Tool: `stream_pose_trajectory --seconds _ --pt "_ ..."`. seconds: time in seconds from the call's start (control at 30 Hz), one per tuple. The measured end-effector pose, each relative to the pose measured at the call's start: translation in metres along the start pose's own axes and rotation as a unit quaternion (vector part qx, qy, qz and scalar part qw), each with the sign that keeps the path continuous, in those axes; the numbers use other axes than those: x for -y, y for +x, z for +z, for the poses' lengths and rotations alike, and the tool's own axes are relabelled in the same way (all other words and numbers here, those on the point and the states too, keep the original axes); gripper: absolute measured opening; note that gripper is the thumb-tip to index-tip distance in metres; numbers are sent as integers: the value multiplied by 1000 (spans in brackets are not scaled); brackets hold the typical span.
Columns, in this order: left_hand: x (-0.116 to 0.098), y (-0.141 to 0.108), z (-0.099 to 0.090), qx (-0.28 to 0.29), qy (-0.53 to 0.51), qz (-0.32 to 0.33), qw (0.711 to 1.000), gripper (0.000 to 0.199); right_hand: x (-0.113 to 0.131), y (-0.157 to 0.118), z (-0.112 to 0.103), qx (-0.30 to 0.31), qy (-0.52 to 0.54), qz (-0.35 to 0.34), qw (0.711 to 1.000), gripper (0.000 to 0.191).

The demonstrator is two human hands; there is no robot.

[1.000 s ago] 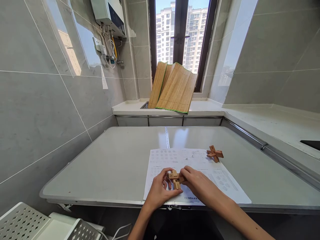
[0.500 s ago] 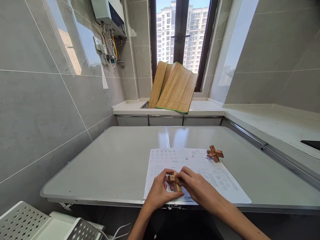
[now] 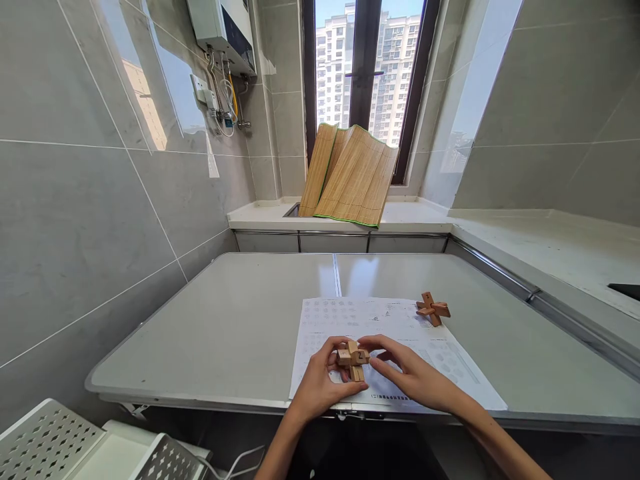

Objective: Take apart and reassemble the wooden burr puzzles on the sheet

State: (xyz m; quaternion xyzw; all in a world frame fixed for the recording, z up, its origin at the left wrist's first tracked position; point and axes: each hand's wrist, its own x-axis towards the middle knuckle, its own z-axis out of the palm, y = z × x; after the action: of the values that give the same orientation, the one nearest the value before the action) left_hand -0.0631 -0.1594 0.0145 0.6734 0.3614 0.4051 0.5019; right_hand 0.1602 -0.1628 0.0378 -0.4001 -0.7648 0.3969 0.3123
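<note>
A light wooden burr puzzle (image 3: 357,371) of crossed, notched sticks is held just above the paper near the table's front edge. One stick facing me carries the digit 2. My left hand (image 3: 320,379) is closed round the puzzle's left side, fingers behind and thumb at its lower end. Bent round the right side is my right hand (image 3: 415,373), its thumb by the end of the numbered stick and its index finger near the top. The far-side fingertips are partly hidden. A second, darker wooden burr puzzle (image 3: 432,309) rests at the paper's upper right corner.
The printed sheet (image 3: 330,323) lies under my hands on a white folding table (image 3: 215,333). Beyond it, a bamboo mat (image 3: 357,180) leans by the window. A counter (image 3: 550,233) runs along the right, and white perforated baskets (image 3: 45,440) stand at lower left.
My right hand has drawn back to the right and its fingers have spread, uncovering the stick marked 2. My left hand keeps its hold on the puzzle. The view has shifted slightly.
</note>
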Motion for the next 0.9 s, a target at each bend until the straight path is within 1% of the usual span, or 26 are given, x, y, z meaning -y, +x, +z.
stream_pose_trajectory --seconds 0.07,0.13,0.33,0.47,0.57,0.63,0.7,0.77,0.83,0.9 --pt "-1 0 0 -1 -10 -7 1000 60 -1 -1 -1 10 24 11 1000 40" --pt "-1 0 -1 2 -11 -12 1000 64 -3 -1 2 12 37 25 999 36" --pt "3 -1 -2 27 23 -27 999 71 -12 0 15 -28 109 54 992 37" --pt "5 0 -2 24 41 -36 998 72 -21 -5 11 -62 149 79 984 40" --pt "6 1 -2 7 46 -47 998 68 -34 -14 -3 -112 129 105 980 41" --pt "7 1 -2 -1 50 -55 997 65 -46 -23 -18 -167 106 125 972 43" --pt "7 1 -2 -2 50 -59 997 61 -61 -33 -35 -225 60 146 961 45" --pt "7 2 -2 1 51 -58 997 56 -76 -42 -51 -278 -16 183 943 45" --pt "7 2 -2 3 56 -56 997 51 -89 -48 -65 -329 -83 222 914 45" --pt "7 3 -2 4 62 -56 996 47 -100 -51 -76 -367 -123 238 891 45"
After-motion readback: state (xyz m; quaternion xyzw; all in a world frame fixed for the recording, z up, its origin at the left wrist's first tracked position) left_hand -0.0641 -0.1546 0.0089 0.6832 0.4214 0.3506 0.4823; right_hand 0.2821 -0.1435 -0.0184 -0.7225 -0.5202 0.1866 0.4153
